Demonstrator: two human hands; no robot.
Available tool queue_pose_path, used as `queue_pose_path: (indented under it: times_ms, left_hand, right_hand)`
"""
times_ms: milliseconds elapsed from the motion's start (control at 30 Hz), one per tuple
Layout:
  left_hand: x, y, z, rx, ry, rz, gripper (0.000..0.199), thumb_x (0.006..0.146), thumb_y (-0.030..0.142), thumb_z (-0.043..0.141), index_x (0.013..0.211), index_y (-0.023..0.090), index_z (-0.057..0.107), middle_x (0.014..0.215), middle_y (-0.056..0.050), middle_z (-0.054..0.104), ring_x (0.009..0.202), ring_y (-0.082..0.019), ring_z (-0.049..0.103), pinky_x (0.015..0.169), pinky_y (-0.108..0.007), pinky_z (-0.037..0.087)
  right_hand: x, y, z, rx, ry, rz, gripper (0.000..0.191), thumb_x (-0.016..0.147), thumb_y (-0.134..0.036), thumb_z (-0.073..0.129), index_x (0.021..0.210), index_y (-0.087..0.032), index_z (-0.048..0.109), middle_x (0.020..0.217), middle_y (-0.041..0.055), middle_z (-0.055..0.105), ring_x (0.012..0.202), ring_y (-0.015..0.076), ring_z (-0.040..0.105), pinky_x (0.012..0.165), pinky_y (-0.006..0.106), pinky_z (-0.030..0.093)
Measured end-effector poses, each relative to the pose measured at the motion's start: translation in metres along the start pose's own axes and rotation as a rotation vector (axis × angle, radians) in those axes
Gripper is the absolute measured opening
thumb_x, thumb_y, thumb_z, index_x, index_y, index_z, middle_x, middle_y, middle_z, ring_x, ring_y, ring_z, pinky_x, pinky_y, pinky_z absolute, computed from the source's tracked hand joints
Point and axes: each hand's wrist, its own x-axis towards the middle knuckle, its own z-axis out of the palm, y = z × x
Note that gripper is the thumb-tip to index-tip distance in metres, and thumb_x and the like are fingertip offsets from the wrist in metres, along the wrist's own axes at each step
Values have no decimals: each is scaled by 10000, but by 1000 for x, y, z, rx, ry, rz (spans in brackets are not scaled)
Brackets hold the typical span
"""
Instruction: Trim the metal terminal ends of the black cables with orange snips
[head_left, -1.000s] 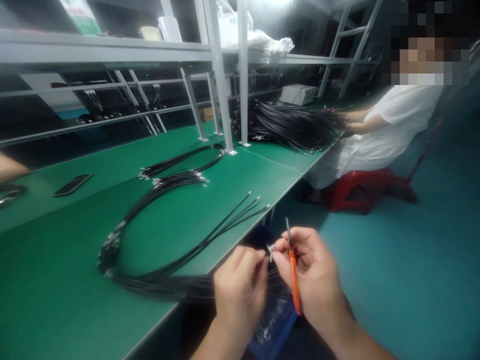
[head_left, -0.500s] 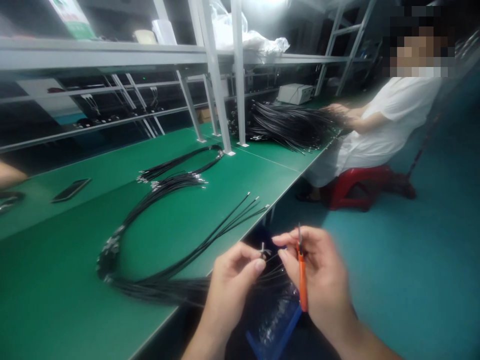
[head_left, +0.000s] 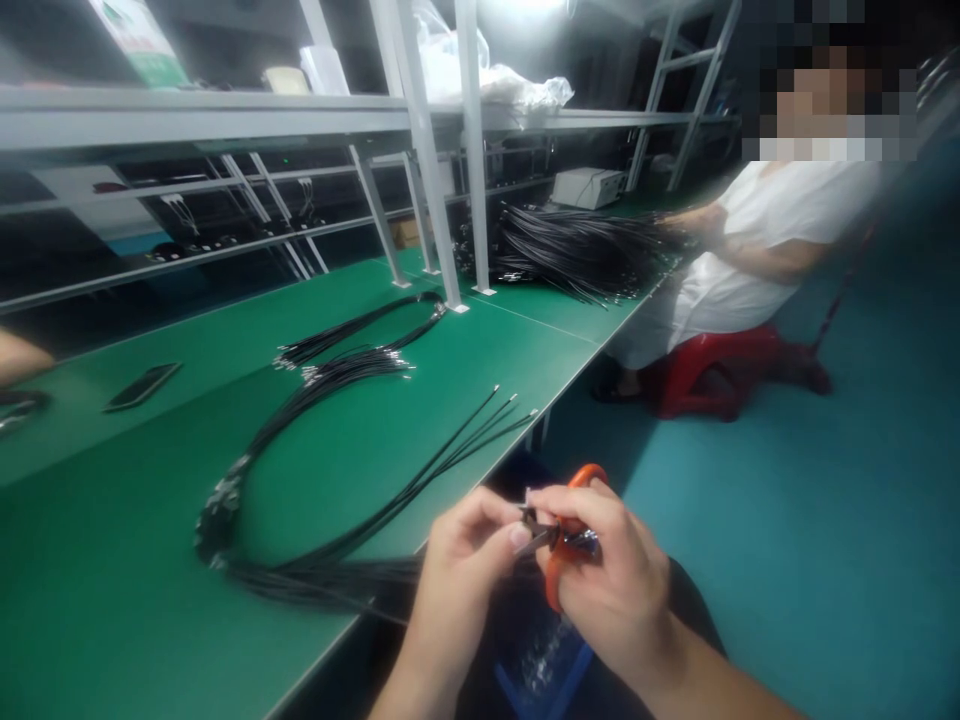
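My left hand (head_left: 466, 565) is closed in a pinch on the end of a black cable (head_left: 529, 517), with pale strands or a tip showing past the fingertips. My right hand (head_left: 626, 575) grips small scissors with orange handles (head_left: 555, 585). Their dark blades reach to the cable end beside my left thumb; whether they touch it I cannot tell. From my left hand a bundle of black cables (head_left: 322, 582) runs back over the green table (head_left: 112, 600), tied near its bend. A few of its cables lie apart, tips toward the table edge.
Below my hands is a blue tray (head_left: 517, 695) with small clear or silvery bits. A phone (head_left: 142, 387) lies at left, near another person's arm (head_left: 22, 358). Shelf posts (head_left: 469, 200) stand on the table. A co-worker (head_left: 780, 240) sits at right by a large cable pile (head_left: 570, 250).
My right hand has moved left to the cable end and turned the scissors, bringing the blades beside my left fingertips. My left hand has hardly moved. The co-worker's arms have shifted slightly.
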Motion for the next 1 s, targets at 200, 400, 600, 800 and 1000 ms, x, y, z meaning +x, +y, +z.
queue_pose_path:
  times_ms: [200, 400, 600, 800, 1000]
  left_hand:
    - [5, -4, -6, -20, 87, -7, 150, 747, 231, 706, 693, 150, 593, 636, 32, 554, 553, -61, 425, 505, -156, 347]
    - [9, -9, -9, 25, 92, 67, 81, 771, 207, 695, 745, 171, 626, 713, 22, 607, 599, -73, 483, 544, -167, 405]
    - [9, -9, -5, 54, 91, 149, 46, 778, 175, 690, 751, 194, 657, 722, 36, 632, 606, -63, 518, 584, -154, 435]
    - [7, -8, -2, 119, 70, 120, 57, 765, 176, 697, 736, 188, 649, 722, 25, 633, 642, -88, 555, 582, -166, 446]
    - [7, -8, -2, 143, 86, 92, 78, 757, 194, 703, 722, 173, 636, 720, 14, 634, 636, -99, 558, 586, -185, 450]
  right_hand:
    - [-15, 3, -12, 24, -80, 381, 298, 753, -99, 618, 996, -258, 551, 821, 2, 654, 646, 132, 607, 609, 239, 518]
    - [-17, -15, -19, 615, -418, 1069, 223, 675, -165, 678, 865, -188, 564, 683, -7, 644, 550, 105, 592, 519, 202, 484]
    - [-10, -11, -8, 800, -509, 1330, 280, 665, -286, 708, 821, -164, 510, 570, -21, 633, 279, 19, 369, 283, 142, 273]
    - [-5, -12, -5, 771, -461, 1355, 247, 639, -243, 708, 774, -167, 515, 528, -36, 622, 264, 20, 367, 272, 138, 269]
    - [-2, -14, -7, 677, -466, 1359, 218, 670, -249, 703, 783, -170, 534, 545, -45, 607, 275, 20, 366, 266, 136, 254]
